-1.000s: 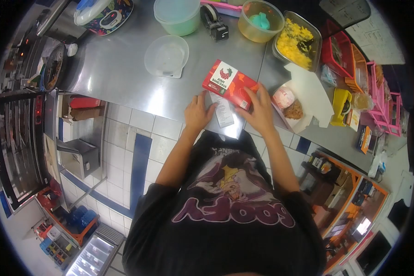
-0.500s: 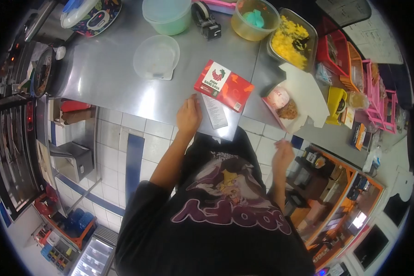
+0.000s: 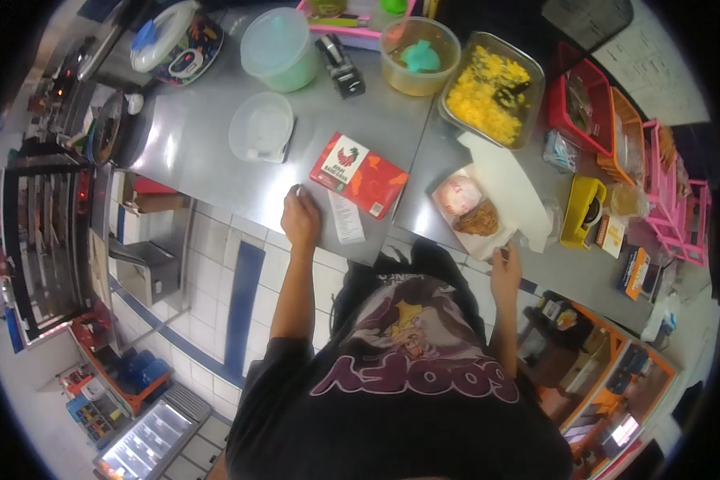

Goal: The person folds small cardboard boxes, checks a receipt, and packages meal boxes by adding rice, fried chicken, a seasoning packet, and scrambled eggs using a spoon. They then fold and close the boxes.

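Note:
My left hand (image 3: 301, 220) rests at the front edge of the steel counter, its fingers curled in. Whether it grips anything is hard to see. Just right of it lies a closed red food box (image 3: 360, 174) with a white label, partly over a printed receipt (image 3: 346, 220). My right hand (image 3: 506, 268) is at the counter edge by the near corner of an open food box (image 3: 528, 204), fingers bent together; what they hold, if anything, is unclear. Inside that box are a paper-wrapped round bundle (image 3: 459, 195) and a piece of fried chicken (image 3: 478, 219).
A clear plastic bowl (image 3: 261, 128), a lidded tub (image 3: 278, 50) and a black tape dispenser (image 3: 342, 68) stand toward the back. Beyond the open box is a steel pan of yellow food (image 3: 488, 100). Red (image 3: 576, 100) and pink baskets (image 3: 672, 192) line the right side.
The camera view has shifted, so the counter things appear further left and lower. My right hand has come up to the counter edge near the open box. The boxes remain on the counter.

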{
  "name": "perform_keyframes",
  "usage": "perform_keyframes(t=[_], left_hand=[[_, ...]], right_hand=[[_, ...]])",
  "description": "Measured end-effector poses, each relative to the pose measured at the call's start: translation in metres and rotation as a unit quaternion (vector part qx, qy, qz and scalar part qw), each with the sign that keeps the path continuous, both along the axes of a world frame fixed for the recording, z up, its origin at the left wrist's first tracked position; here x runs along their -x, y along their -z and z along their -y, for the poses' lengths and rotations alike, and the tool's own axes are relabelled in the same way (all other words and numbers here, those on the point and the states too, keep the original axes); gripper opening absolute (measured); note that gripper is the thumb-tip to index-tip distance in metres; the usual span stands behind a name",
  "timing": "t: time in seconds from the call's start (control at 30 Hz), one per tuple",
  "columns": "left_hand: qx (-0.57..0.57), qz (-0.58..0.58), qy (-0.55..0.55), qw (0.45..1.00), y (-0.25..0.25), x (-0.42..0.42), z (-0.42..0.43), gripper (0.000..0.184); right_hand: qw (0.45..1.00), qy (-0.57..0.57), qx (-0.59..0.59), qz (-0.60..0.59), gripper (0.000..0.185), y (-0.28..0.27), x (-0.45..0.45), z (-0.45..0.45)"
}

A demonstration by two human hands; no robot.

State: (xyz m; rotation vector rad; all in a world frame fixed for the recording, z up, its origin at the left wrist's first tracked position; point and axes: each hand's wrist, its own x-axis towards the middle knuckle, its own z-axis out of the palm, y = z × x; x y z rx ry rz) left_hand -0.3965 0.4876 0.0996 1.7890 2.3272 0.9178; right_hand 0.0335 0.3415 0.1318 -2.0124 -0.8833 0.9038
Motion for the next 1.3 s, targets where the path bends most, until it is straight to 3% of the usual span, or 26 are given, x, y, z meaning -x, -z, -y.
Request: perform_keyframes(t=[0.17,0.23,0.3,0.33,0.4,0.43,0.5,0.57,0.6,0.67,0.7,0.77,0.8,0.83,0.87,0.93,0.97,1.0,1.07,1.13,1.23,1.27,1.3], left_hand=[[0.013,0.006,-0.013,1.0,-0.003,-0.003,-0.004,0.033],[0.042,0.23,-0.106,0.966,-0.016,-0.002,-0.005,0.034],[0.005,0.214,-0.102,0.971,0.021,0.034,0.016,0.039],[-0.013,0.206,-0.099,0.973,0.04,0.051,0.024,0.041],[-0.109,0.336,-0.114,0.929,-0.02,-0.023,0.029,0.045],[-0.102,0.321,-0.137,0.931,-0.057,-0.065,0.028,0.044],[-0.032,0.284,-0.054,0.957,-0.068,-0.118,0.041,0.044],[0.069,0.325,0.098,0.938,-0.053,-0.16,0.06,0.04],[0.127,0.326,0.178,0.92,-0.054,-0.183,0.073,0.037],[0.223,0.268,0.362,0.864,-0.084,-0.236,0.084,0.03],[0.251,0.238,0.446,0.825,-0.096,-0.255,0.085,0.026],[0.356,0.227,0.492,0.761,-0.123,-0.298,0.082,0.024],[0.366,0.222,0.512,0.745,-0.105,-0.306,0.081,0.026],[0.365,0.207,0.522,0.743,-0.097,-0.315,0.08,0.026],[0.419,0.122,0.529,0.728,-0.093,-0.324,0.079,0.027],[0.486,-0.009,0.532,0.694,-0.079,-0.339,0.081,0.03],[0.538,-0.028,0.504,0.675,-0.074,-0.345,0.085,0.028],[0.506,-0.002,0.562,0.655,-0.042,-0.33,0.086,0.028],[0.491,0.0,0.608,0.624,-0.033,-0.341,0.092,0.028],[0.668,0.076,0.387,0.631,-0.083,-0.39,0.102,0.029],[0.617,0.029,0.426,0.661,-0.125,-0.442,0.121,0.03],[0.685,0.087,0.257,0.676,-0.069,-0.37,0.106,0.028],[0.685,0.072,0.248,0.682,-0.071,-0.367,0.106,0.028]], right_hand=[[0.999,-0.048,0.005,0.008,0.041,0.012,-0.034,-0.024],[0.998,-0.051,0.022,0.008,0.039,0.013,-0.037,-0.035],[0.986,-0.121,0.078,0.087,0.031,0.003,-0.049,-0.041],[0.991,-0.102,0.022,0.082,0.031,0.011,-0.051,-0.036],[0.995,-0.064,-0.037,0.073,0.032,0.017,-0.048,-0.036],[0.997,-0.04,-0.061,0.008,0.034,-0.014,-0.048,-0.038],[0.995,0.021,-0.089,0.033,0.033,-0.04,-0.051,-0.026],[0.995,0.042,-0.091,-0.024,0.029,-0.073,-0.066,-0.012],[0.984,0.1,-0.139,0.042,0.03,-0.077,-0.079,-0.005],[0.977,0.189,-0.08,0.062,0.032,-0.088,-0.135,0.012],[0.96,0.245,-0.118,0.068,0.033,-0.071,-0.173,0.019],[0.927,0.328,-0.166,0.08,0.03,-0.052,-0.25,0.024],[0.915,0.353,-0.175,0.085,0.026,-0.052,-0.285,0.026],[0.9,0.351,-0.204,0.16,0.025,-0.042,-0.318,0.023],[0.879,0.348,-0.228,0.232,0.025,-0.029,-0.35,0.018],[0.905,0.329,-0.177,0.205,0.026,-0.021,-0.414,0.003],[0.907,0.318,-0.173,0.215,0.025,-0.025,-0.441,-0.007],[0.91,0.306,-0.166,0.224,0.025,-0.028,-0.466,-0.021],[0.904,0.261,-0.16,0.299,0.026,0.0,-0.525,-0.054],[0.919,0.216,-0.159,0.289,0.025,0.0,-0.563,-0.081],[0.902,0.189,-0.095,0.376,0.032,0.015,-0.616,-0.13],[0.87,0.247,-0.067,0.421,0.035,0.026,-0.63,-0.154],[0.833,0.301,-0.035,0.464,0.039,0.037,-0.64,-0.173]])
